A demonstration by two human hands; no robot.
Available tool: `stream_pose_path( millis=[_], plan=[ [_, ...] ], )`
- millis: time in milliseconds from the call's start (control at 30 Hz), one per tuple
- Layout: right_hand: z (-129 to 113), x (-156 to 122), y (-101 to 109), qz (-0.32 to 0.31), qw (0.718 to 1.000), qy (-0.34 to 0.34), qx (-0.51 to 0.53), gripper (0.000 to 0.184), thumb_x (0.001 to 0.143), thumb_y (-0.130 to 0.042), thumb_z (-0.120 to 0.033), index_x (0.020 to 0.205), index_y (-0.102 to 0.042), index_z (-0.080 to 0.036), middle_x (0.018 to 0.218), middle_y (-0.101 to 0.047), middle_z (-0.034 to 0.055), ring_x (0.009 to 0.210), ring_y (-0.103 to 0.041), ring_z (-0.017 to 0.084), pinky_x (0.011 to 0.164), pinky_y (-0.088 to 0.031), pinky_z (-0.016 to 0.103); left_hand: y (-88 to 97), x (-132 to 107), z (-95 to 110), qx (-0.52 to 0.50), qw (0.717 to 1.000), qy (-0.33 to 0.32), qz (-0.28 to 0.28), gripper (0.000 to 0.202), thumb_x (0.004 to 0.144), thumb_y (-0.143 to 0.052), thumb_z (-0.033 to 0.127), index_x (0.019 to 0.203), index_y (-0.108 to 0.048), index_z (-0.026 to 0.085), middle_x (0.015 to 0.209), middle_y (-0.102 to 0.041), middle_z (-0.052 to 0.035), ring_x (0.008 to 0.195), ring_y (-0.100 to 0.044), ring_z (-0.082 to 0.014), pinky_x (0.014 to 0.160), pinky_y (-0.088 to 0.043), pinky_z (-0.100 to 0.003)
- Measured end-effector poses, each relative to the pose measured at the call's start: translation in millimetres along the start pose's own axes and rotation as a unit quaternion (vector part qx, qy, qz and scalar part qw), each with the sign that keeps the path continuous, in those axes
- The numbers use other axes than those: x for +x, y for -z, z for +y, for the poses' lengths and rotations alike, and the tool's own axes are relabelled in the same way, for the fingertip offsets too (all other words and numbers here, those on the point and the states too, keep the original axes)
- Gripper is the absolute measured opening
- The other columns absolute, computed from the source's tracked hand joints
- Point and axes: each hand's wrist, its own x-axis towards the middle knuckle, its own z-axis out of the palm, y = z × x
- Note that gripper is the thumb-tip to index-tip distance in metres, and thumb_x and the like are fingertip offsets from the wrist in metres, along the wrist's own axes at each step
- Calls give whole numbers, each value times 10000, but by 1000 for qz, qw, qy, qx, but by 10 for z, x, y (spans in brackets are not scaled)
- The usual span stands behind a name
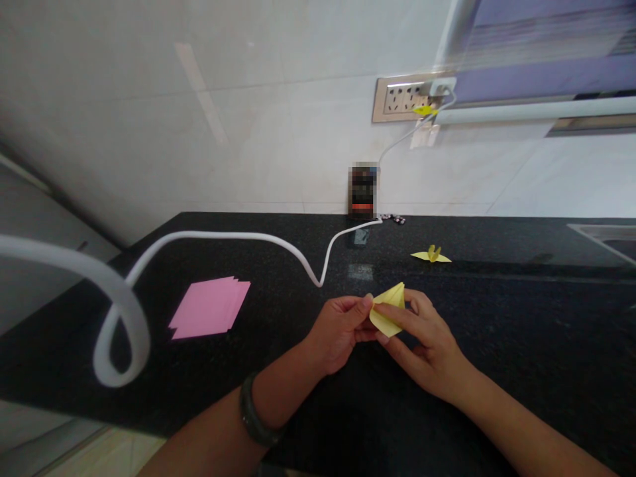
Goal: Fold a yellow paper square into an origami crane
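A partly folded piece of yellow origami paper [390,311] is held up between my two hands, above the dark countertop. My left hand [340,331] pinches its left corner between thumb and fingers. On the other side, my right hand [422,338] grips it, with the index finger lying across the front face and the thumb at its lower edge. Some fingertips are hidden behind the paper. Beyond my right hand, a finished-looking yellow paper crane [431,255] rests on the counter. A stack of pink paper sheets [211,308] lies to the left of my hands.
A thick white cable [228,235] loops over the black countertop [288,265] from the left. A phone-like device [363,191] leans against the tiled wall, its cord rising to a wall socket [405,98]. A sink edge [596,242] shows at far right.
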Motion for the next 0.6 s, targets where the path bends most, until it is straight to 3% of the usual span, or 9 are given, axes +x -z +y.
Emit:
stream_pose_path(
  millis=[167, 400, 600],
  plan=[
    [10, 3, -4, -3, 1000, 8, 3, 400, 730, -538, -143, 1119, -492, -224, 950, -447, 71, 902, -438, 205, 733, -410, 359, -2, -2, 5, 2, 1000, 0, 5, 263, 747, -522, 342, 767, -591, 89, 634, -583, -38, 575, -550, -91, 551, -439, -215],
    [33, -6, -10, 23, 999, 19, 17, 366, 739, -514, -97, 1065, -548, -261, 1041, -431, 69, 918, -453, 191, 700, -423, 334, 7, 12, -22, 19, 1000, 5, 24, 281, 731, -533, 371, 763, -591, 98, 644, -583, -34, 580, -550, -89, 566, -433, -213],
    [22, -3, 12, -10, 1000, 20, 18, 435, 686, -607, -203, 1112, -530, -235, 1094, -414, 89, 992, -417, 237, 764, -414, 376, -10, 13, -12, 28, 999, -19, 30, 275, 744, -515, 367, 733, -585, 102, 625, -572, -27, 567, -534, -92, 552, -419, -219]
  ],
)
